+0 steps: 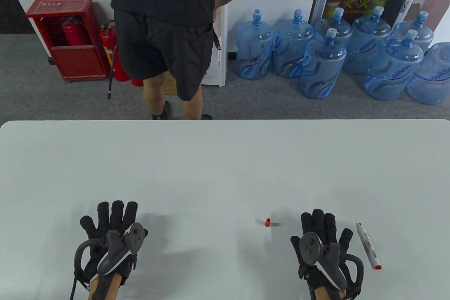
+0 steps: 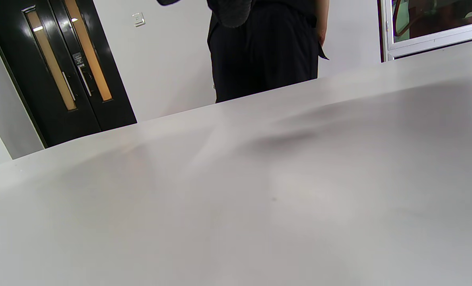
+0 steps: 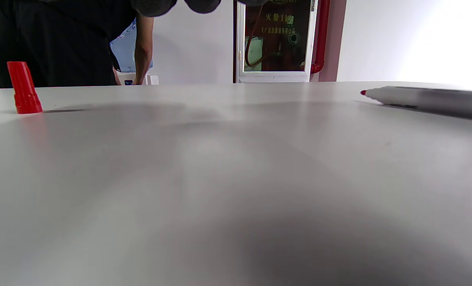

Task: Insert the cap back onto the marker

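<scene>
A white marker (image 1: 368, 246) with a red end lies on the white table (image 1: 218, 166) at the near right, uncapped, just right of my right hand (image 1: 321, 229). It also shows in the right wrist view (image 3: 430, 100). The red cap (image 1: 268, 222) stands upright on the table to the left of my right hand; it also shows in the right wrist view (image 3: 24, 88). My right hand lies open and flat, holding nothing. My left hand (image 1: 110, 219) lies open and flat at the near left, holding nothing.
A person in black (image 1: 168, 32) stands beyond the table's far edge. Several blue water jugs (image 1: 323, 61) and a red extinguisher cabinet (image 1: 66, 39) stand on the floor behind.
</scene>
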Demonstrator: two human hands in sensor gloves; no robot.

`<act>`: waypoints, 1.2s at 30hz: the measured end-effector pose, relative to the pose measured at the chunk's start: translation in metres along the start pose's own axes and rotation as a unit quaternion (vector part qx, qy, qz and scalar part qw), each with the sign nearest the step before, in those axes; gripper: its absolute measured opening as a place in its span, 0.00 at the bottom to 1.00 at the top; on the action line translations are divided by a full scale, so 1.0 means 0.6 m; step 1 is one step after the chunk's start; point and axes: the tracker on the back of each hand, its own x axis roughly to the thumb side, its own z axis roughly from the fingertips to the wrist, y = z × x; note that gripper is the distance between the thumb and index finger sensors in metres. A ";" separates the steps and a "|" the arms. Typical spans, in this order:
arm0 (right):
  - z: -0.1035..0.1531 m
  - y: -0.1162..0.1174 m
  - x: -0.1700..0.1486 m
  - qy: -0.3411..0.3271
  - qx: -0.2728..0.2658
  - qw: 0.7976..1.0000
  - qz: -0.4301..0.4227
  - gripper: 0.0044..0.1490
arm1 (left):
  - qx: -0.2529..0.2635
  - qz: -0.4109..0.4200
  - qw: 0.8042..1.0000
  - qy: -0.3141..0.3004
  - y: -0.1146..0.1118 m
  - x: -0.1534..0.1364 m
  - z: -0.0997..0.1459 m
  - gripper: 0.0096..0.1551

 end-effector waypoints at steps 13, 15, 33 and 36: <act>0.005 0.008 0.011 -0.011 0.012 1.000 0.002 0.49 | -0.022 0.011 1.000 0.003 -0.007 0.002 -0.004 0.49; 0.006 0.012 0.017 -0.016 0.019 1.000 -0.011 0.49 | -0.021 0.007 1.000 0.002 -0.007 0.002 -0.003 0.49; -0.057 -0.013 0.139 -0.011 0.013 1.000 0.018 0.55 | -0.014 0.009 1.000 -0.004 0.001 0.006 0.001 0.49; -0.068 -0.010 0.151 0.001 0.013 1.000 0.020 0.52 | -0.015 0.004 1.000 -0.005 0.002 0.008 0.002 0.49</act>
